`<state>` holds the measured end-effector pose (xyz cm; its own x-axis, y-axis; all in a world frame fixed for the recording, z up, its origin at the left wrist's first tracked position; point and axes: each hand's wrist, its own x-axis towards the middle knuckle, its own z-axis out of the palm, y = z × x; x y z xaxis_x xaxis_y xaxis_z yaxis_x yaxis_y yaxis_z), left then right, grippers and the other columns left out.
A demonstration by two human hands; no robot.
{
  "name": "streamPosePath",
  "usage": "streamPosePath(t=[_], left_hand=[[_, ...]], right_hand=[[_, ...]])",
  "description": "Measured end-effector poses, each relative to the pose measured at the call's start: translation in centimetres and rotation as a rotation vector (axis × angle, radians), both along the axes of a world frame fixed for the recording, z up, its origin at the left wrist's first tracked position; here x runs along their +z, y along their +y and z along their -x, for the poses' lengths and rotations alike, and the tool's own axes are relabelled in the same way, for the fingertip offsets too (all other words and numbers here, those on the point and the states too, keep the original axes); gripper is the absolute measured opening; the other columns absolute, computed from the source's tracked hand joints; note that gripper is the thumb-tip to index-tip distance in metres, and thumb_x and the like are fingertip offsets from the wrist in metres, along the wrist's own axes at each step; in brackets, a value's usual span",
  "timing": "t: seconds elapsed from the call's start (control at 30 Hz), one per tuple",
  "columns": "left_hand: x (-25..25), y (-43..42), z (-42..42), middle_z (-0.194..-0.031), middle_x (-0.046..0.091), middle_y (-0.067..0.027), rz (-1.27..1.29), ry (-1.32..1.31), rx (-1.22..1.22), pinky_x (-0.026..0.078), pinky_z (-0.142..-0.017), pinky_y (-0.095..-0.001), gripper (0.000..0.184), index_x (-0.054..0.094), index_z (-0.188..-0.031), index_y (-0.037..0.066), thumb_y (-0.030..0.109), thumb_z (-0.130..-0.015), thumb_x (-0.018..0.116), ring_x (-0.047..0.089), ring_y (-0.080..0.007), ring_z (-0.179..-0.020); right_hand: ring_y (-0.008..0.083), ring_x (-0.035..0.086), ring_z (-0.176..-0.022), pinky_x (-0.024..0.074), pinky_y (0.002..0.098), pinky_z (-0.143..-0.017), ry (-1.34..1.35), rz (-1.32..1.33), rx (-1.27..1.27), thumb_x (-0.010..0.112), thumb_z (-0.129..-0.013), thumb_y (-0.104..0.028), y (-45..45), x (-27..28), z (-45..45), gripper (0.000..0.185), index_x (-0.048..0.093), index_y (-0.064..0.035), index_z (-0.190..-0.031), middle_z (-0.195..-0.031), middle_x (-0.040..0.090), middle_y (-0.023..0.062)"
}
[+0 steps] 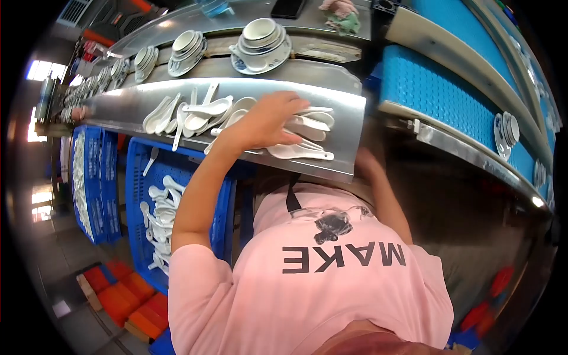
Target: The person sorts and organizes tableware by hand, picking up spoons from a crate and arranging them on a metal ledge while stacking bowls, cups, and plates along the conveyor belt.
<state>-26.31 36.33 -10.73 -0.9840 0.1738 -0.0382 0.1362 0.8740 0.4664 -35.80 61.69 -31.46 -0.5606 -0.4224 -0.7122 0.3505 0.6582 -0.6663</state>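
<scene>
My left hand (269, 123) reaches across a narrow metal shelf, its thumb and fingers curved round a bunch of white spoons (309, 125) near the shelf's right end. Another white spoon (299, 152) lies just below the thumb. Left of the hand, more loose white spoons (204, 112) are heaped at mixed angles. My right hand (368, 164) is low beside the shelf's right corner. Motion smears it, and its fingers cannot be made out.
A blue crate (133, 195) of white spoons stands below the shelf. Stacked bowls and saucers (260, 47) line the back. A blue conveyor belt (438, 77) runs at right, carrying a dish set (506, 135). A phone (288, 7) and a cloth (342, 16) lie at the top.
</scene>
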Motion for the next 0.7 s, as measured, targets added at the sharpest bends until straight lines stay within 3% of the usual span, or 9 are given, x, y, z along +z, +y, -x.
streamPosePath(t=[0.17, 0.23, 0.33, 0.4, 0.53, 0.6, 0.63, 0.67, 0.7], left_hand=[[2.2, -3.6, -7.9, -0.119, 0.048, -0.0142, -0.042, 0.338, 0.447, 0.034, -0.095, -0.0357, 0.05, 0.051, -0.115, 0.008, 0.012, -0.068, 0.068, 0.043, -0.0313, -0.113], [0.3, -7.8, -14.8, -0.114, 0.05, -0.0162, 0.113, 0.438, 0.817, 0.037, -0.091, -0.0361, 0.044, 0.052, -0.111, 0.006, 0.015, -0.071, 0.066, 0.046, -0.0326, -0.107], [-4.9, -10.8, -30.0, -0.111, 0.052, -0.0173, 0.528, 0.401, 1.395, 0.039, -0.087, -0.0366, 0.038, 0.053, -0.108, 0.002, 0.018, -0.075, 0.063, 0.048, -0.0321, -0.102], [-9.2, -9.7, -42.4, -0.113, 0.05, -0.0221, 0.645, 0.205, 1.828, 0.035, -0.09, -0.0421, 0.048, 0.051, -0.112, 0.001, 0.03, -0.075, 0.062, 0.046, -0.036, -0.105], [-12.1, -1.4, -53.7, -0.124, 0.043, -0.0256, 0.31, -0.425, 2.616, 0.033, -0.096, -0.042, 0.069, 0.043, -0.122, -0.003, 0.05, -0.078, 0.05, 0.04, -0.0352, -0.116], [-15.9, 0.4, -58.9, -0.124, 0.044, -0.0233, -0.851, 0.242, 2.7, 0.035, -0.094, -0.0411, 0.073, 0.042, -0.122, -0.005, 0.054, -0.08, 0.046, 0.043, -0.0301, -0.115], [-21.1, -0.3, -65.5, -0.121, 0.048, -0.0199, -0.88, 0.227, 2.571, 0.037, -0.091, -0.0392, 0.074, 0.044, -0.121, -0.007, 0.055, -0.08, 0.046, 0.048, -0.0269, -0.11], [-15.3, 0.3, -55.1, -0.121, 0.048, -0.0188, -0.505, 0.277, 2.628, 0.039, -0.089, -0.0381, 0.072, 0.045, -0.12, -0.006, 0.054, -0.08, 0.047, 0.048, -0.027, -0.108], [-13.7, 0.0, -51.2, -0.121, 0.048, -0.0184, -0.672, 0.412, 2.489, 0.038, -0.09, -0.0375, 0.072, 0.042, -0.123, -0.004, 0.054, -0.08, 0.048, 0.048, -0.0276, -0.109]], right_hand=[[0.0164, 0.057, -0.083, 0.0458, 0.0281, -0.075, 0.343, 0.29, 0.429, 0.052, -0.08, -0.016, 3.9, 14.1, 3.4, 0.033, 0.055, 0.0014, -0.108, -0.091, 0.061, 0.0099], [0.0202, 0.058, -0.091, 0.0459, 0.0308, -0.081, 0.217, 0.442, 0.19, 0.048, -0.082, -0.011, 6.6, 18.2, 5.4, 0.035, 0.052, 0.0017, -0.114, -0.097, 0.06, 0.0115], [0.0229, 0.057, -0.095, 0.045, 0.0334, -0.086, 0.747, 0.657, -0.263, 0.046, -0.089, -0.015, 13.2, 17.3, 12.6, 0.035, 0.047, 0.0047, -0.118, -0.107, 0.056, 0.0184], [0.0239, 0.057, -0.096, 0.045, 0.0333, -0.087, 0.941, 0.393, -0.491, 0.049, -0.088, -0.019, 15.5, 17.0, 17.3, 0.037, 0.049, 0.003, -0.118, -0.105, 0.058, 0.0188], [0.0255, 0.061, -0.088, 0.0465, 0.0387, -0.08, 1.897, -0.739, -0.295, 0.053, -0.079, -0.029, 24.2, 11.8, 28.0, 0.034, 0.062, -0.0063, -0.103, -0.099, 0.063, 0.0113], [0.0286, 0.062, -0.083, 0.0479, 0.0395, -0.076, 2.006, -0.722, -0.443, 0.053, -0.076, -0.036, 26.6, 11.4, 30.6, 0.039, 0.063, -0.0061, -0.098, -0.097, 0.064, 0.0109], [0.0316, 0.059, -0.088, 0.0469, 0.0411, -0.077, 2.017, -0.887, -0.486, 0.053, -0.075, -0.038, 27.8, 11.7, 31.0, 0.039, 0.063, -0.007, -0.097, -0.097, 0.063, 0.0137], [0.0346, 0.057, -0.094, 0.0459, 0.0427, -0.079, 2.015, -1.059, -0.534, 0.053, -0.073, -0.04, 28.1, 12.2, 31.1, 0.04, 0.064, -0.0079, -0.095, -0.097, 0.061, 0.0165], [0.0346, 0.051, -0.103, 0.0423, 0.043, -0.085, 1.823, -1.08, -0.709, 0.053, -0.075, -0.038, 26.2, 14.1, 29.1, 0.043, 0.061, -0.0054, -0.102, -0.108, 0.056, 0.0192]])
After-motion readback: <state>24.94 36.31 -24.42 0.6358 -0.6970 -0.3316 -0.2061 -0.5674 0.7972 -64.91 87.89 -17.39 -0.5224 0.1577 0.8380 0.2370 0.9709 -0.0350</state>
